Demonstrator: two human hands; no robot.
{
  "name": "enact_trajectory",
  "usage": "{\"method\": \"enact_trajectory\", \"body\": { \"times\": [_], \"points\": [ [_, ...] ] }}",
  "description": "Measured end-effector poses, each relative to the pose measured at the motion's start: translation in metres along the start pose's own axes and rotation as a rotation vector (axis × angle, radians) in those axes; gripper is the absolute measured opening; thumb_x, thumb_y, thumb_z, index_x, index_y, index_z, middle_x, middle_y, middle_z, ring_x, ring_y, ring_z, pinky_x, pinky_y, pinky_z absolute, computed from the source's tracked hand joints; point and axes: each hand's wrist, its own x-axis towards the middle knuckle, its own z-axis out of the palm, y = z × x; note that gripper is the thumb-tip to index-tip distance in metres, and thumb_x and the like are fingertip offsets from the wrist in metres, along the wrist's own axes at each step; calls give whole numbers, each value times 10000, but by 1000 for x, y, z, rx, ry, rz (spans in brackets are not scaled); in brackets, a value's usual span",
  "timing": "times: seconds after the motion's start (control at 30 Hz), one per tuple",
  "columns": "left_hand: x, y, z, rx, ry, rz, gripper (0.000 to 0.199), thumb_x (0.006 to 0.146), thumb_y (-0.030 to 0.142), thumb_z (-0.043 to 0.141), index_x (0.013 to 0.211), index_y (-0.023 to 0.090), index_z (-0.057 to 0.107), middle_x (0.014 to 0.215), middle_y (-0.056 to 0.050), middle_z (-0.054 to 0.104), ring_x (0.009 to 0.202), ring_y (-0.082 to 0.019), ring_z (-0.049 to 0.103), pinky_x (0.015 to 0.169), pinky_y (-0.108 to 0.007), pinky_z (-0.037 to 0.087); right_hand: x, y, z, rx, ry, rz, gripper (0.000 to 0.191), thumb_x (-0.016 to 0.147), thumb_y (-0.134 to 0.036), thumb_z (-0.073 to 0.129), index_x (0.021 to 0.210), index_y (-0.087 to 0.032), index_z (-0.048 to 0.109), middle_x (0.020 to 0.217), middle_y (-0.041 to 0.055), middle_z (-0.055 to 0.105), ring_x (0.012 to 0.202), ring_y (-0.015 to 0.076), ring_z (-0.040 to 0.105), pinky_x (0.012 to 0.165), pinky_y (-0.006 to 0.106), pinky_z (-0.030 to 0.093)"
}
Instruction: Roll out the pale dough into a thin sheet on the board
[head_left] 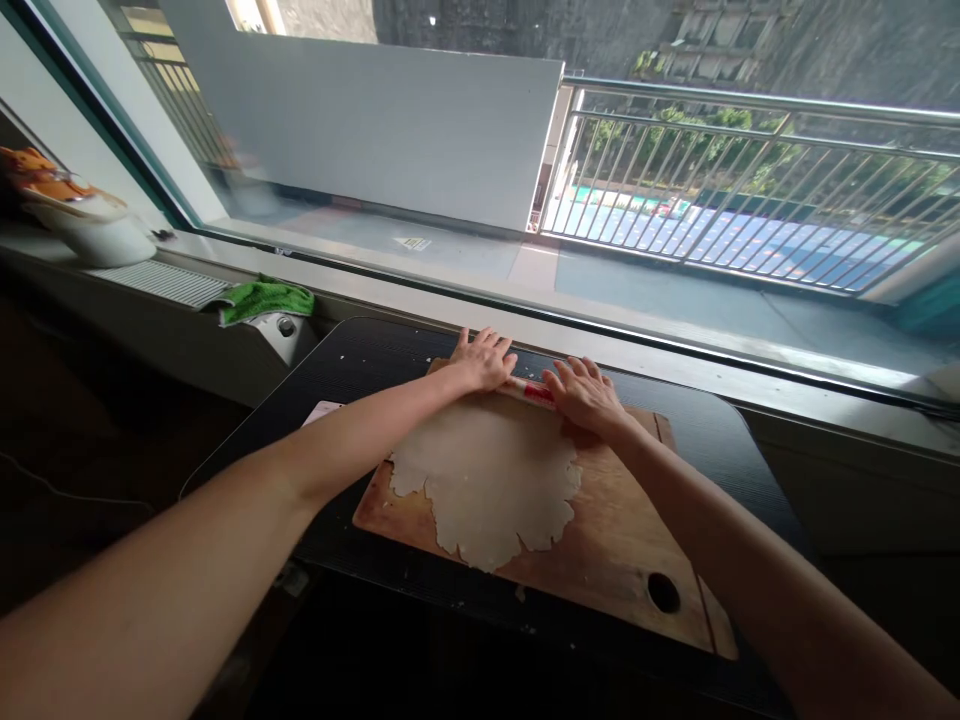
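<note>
A thin, flat sheet of dough (495, 470) with ragged, split edges lies on a wooden cutting board (615, 510). Across its far edge rests a white roller with a red printed patch (538, 392); whether it is a rolling pin or some other cylinder I cannot tell. My left hand (484, 360) lies on the roller's left part, palm down with fingers stretched forward. Over the right part is my right hand (586, 392), also flat, its fingers extended. Both palms hide the roller's ends.
The board sits on a black table (315, 370) against a window sill, with small crumbs about. Left of it, a green cloth (266, 300) hangs on a white unit near a white pot (97, 230). A pale, flat object (322, 411) lies behind my left forearm.
</note>
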Motion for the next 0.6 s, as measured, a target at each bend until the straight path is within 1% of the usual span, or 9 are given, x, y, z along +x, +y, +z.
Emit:
{"method": "enact_trajectory", "body": {
  "times": [0.07,0.13,0.2,0.23,0.3,0.4,0.47,0.53,0.6],
  "points": [
    [-16,-3,1,-4,-35,63,484,1038,380,275,1392,199,550,1526,-104,499,1450,-275,382,1198,-600,198,-17,0,4,18,13,-77,558,1021,-499,207,1368,-245,563,1531,107,477,1479,336,295,1110,569,373],
    [-43,-9,4,-1,-64,152,479,1042,387,260,1318,200,605,1440,-100,586,1382,-271,470,1191,-590,218,-44,0,12,43,24,-193,551,1023,-501,217,1371,-246,559,1511,87,503,1489,332,279,1124,539,369],
    [-64,-14,7,3,-52,216,497,1038,398,262,1329,174,596,1441,-118,583,1374,-275,482,1190,-562,241,-64,1,19,65,44,-299,545,1018,-511,255,1422,-252,515,1501,75,519,1487,323,291,1135,517,365],
    [-69,-15,9,10,-32,228,507,1033,401,275,1363,155,571,1478,-131,546,1400,-280,453,1193,-550,244,-67,2,21,67,60,-325,551,1014,-519,273,1440,-251,499,1504,76,517,1485,322,297,1141,515,357],
    [-64,-14,10,27,6,215,530,1027,387,286,1428,127,514,1550,-143,460,1457,-282,373,1209,-545,218,-59,5,23,44,101,-321,555,1014,-522,277,1433,-247,515,1517,85,505,1483,325,298,1149,527,342],
    [-27,-9,8,25,20,118,533,1028,355,273,1473,139,473,1596,-117,397,1499,-272,296,1228,-571,157,-20,7,17,2,139,-181,554,1019,-508,257,1412,-244,546,1559,101,452,1485,329,291,1145,550,336],
    [-2,-5,5,5,14,52,539,1029,359,274,1494,149,448,1609,-108,377,1507,-272,276,1228,-584,153,3,6,11,-1,124,-67,575,1021,-512,246,1456,-237,503,1588,104,409,1485,318,297,1140,538,347],
    [5,-4,3,-6,9,33,547,1029,379,281,1498,149,442,1610,-110,374,1507,-274,277,1225,-580,168,7,4,7,-10,95,-18,593,1023,-515,233,1488,-229,464,1599,100,391,1488,303,295,1141,513,354],
    [-10,-7,5,1,12,84,541,1032,391,276,1470,147,479,1581,-115,423,1489,-270,318,1222,-563,184,-10,1,8,-32,82,-63,587,1026,-506,233,1478,-225,479,1597,100,396,1492,299,289,1142,494,356]
  ]
}}
